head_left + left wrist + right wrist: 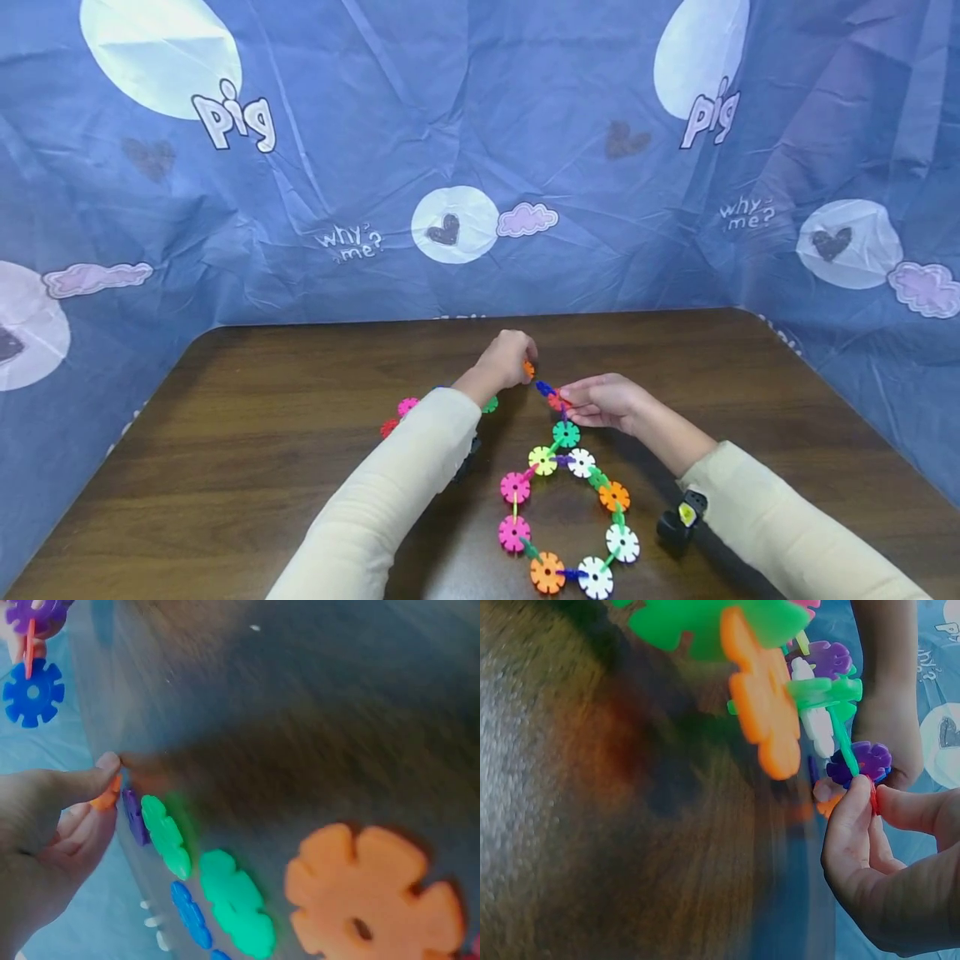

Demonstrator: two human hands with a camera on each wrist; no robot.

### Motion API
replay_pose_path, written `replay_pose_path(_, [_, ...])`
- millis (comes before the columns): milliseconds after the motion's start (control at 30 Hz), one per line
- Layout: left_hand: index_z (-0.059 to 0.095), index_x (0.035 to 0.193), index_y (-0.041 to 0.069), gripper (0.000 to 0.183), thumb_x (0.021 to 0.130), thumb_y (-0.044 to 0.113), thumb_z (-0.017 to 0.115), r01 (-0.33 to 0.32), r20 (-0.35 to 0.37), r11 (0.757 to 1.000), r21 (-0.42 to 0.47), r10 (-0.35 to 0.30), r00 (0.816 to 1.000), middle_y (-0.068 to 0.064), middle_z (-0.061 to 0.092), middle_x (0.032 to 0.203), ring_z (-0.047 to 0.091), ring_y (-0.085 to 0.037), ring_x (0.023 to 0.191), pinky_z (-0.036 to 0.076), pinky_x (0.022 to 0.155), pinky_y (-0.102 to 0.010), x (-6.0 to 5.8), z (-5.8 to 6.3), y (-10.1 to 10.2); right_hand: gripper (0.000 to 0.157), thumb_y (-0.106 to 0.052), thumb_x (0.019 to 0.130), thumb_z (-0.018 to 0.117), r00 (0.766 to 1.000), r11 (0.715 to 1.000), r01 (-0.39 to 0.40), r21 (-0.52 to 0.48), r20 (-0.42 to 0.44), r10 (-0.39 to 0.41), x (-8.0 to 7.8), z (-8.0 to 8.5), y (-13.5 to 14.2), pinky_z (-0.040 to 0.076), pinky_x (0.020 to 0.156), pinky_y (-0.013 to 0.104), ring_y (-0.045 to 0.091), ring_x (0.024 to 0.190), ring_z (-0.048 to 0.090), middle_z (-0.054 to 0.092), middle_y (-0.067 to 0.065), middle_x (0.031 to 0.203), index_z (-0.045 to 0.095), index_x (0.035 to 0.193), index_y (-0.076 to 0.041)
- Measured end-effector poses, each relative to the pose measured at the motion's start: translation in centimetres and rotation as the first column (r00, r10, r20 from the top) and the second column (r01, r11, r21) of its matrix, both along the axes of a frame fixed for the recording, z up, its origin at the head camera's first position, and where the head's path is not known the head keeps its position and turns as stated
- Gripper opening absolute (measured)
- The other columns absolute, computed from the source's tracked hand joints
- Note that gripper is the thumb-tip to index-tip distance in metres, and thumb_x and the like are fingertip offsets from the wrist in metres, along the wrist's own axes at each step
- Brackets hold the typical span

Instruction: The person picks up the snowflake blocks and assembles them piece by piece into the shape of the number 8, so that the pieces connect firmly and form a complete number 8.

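In the head view my left hand (506,358) pinches an orange snowflake disc (529,369), mostly hidden behind the fingers. The left wrist view shows the same orange disc (107,795) between thumb and fingers. Close by on the right, my right hand (607,402) pinches a red snowflake disc (556,401) by its edge. A blue disc (544,388) sticks out from the red one towards my left hand. Below the red disc, a purple disc and a teal disc (566,434) lead down to a ring of linked discs (514,533) on the table.
Behind my left forearm lie more discs, among them a pink one (408,407), a red one (389,428) and a green one (491,405). The brown wooden table (247,467) ends at a blue printed cloth (465,125).
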State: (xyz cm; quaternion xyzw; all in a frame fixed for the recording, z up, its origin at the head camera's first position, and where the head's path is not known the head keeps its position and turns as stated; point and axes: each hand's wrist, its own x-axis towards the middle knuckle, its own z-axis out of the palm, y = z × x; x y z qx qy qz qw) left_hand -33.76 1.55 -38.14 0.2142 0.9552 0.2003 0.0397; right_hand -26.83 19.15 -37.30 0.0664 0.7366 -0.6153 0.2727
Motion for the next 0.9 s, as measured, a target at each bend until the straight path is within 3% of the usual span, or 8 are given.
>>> replay_pose_path(167, [0.073, 0.097, 0.001, 0.025, 0.074, 0.004, 0.081, -0.051, 0.024, 0.972, 0.229, 0.047, 0.999, -0.012, 0.075, 0.096, 0.069, -0.022, 0.093, 0.057, 0.08, -0.027, 0.6, 0.3, -1.4, 0.044, -0.009, 0.097, 0.053, 1.0, 1.0, -0.011, -0.025, -0.001, 0.011, -0.1, -0.1, -0.1, 0.057, 0.067, 0.017, 0.004, 0.064, 0.063, 0.064, -0.005, 0.071, 0.043, 0.134, 0.013])
replay_pose_path(333, [0.076, 0.087, 0.002, 0.02, 0.073, 0.013, 0.084, -0.175, 0.098, 0.907, 0.384, 0.148, 0.984, -0.012, 0.076, 0.086, 0.072, -0.019, 0.079, 0.056, 0.069, -0.023, 1.9, 0.6, -2.7, 0.042, -0.007, 0.098, 0.051, 1.0, 0.999, -0.023, -0.028, -0.002, 0.023, -0.2, 0.0, -0.1, 0.057, 0.067, 0.017, 0.004, 0.064, 0.062, 0.063, -0.005, 0.07, 0.042, 0.133, 0.014])
replay_pose_path(433, [0.075, 0.087, -0.002, 0.016, 0.075, 0.008, 0.081, -0.245, 0.226, 0.826, 0.508, 0.146, 0.963, -0.017, 0.075, 0.086, 0.074, -0.02, 0.072, 0.059, 0.068, -0.027, 2.5, 0.6, -3.3, 0.042, -0.006, 0.098, 0.05, 1.0, 0.999, -0.029, -0.021, -0.002, 0.029, -0.2, 0.1, -0.3, 0.057, 0.067, 0.017, 0.004, 0.064, 0.062, 0.062, -0.005, 0.07, 0.041, 0.133, 0.014])
replay_pose_path(567, [0.073, 0.091, -0.008, 0.016, 0.077, -0.002, 0.076, -0.379, 0.42, 0.666, 0.643, 0.108, 0.901, -0.025, 0.073, 0.09, 0.074, -0.023, 0.067, 0.059, 0.07, -0.038, 3.1, 0.8, -3.5, 0.042, -0.005, 0.098, 0.05, 0.999, 0.999, -0.047, -0.015, -0.007, 0.047, -0.2, 0.1, -0.5, 0.057, 0.069, 0.018, 0.005, 0.065, 0.061, 0.062, -0.005, 0.072, 0.041, 0.134, 0.014])
replay_pose_path(667, [0.072, 0.094, -0.01, 0.018, 0.078, -0.004, 0.074, -0.435, 0.486, 0.608, 0.664, 0.092, 0.869, -0.026, 0.072, 0.095, 0.072, -0.019, 0.064, 0.059, 0.073, -0.04, 3.4, 1.0, -3.5, 0.042, -0.007, 0.098, 0.051, 0.999, 0.999, -0.054, -0.007, -0.005, 0.054, -0.3, 0.2, -0.8, 0.057, 0.069, 0.018, 0.004, 0.065, 0.061, 0.063, -0.005, 0.072, 0.042, 0.134, 0.014])
replay_pose_path(733, [0.071, 0.096, -0.011, 0.018, 0.079, -0.004, 0.073, -0.459, 0.516, 0.589, 0.665, 0.081, 0.853, -0.026, 0.072, 0.097, 0.072, -0.018, 0.066, 0.059, 0.076, -0.039, 3.6, 1.1, -3.5, 0.042, -0.008, 0.098, 0.052, 0.998, 0.998, -0.055, -0.002, -0.004, 0.055, -0.4, 0.2, -0.9, 0.057, 0.069, 0.018, 0.004, 0.065, 0.062, 0.063, -0.005, 0.072, 0.043, 0.133, 0.013])
replay_pose_path(900, [0.072, 0.093, -0.009, 0.014, 0.08, -0.005, 0.072, -0.497, 0.559, 0.574, 0.651, 0.081, 0.825, -0.023, 0.073, 0.092, 0.074, -0.022, 0.069, 0.06, 0.071, -0.033, 4.1, 1.4, -3.8, 0.042, -0.008, 0.097, 0.052, 0.998, 0.998, -0.057, 0.0, -0.005, 0.057, -0.3, 0.3, -1.2, 0.057, 0.068, 0.018, 0.004, 0.064, 0.062, 0.063, -0.005, 0.071, 0.043, 0.132, 0.014])
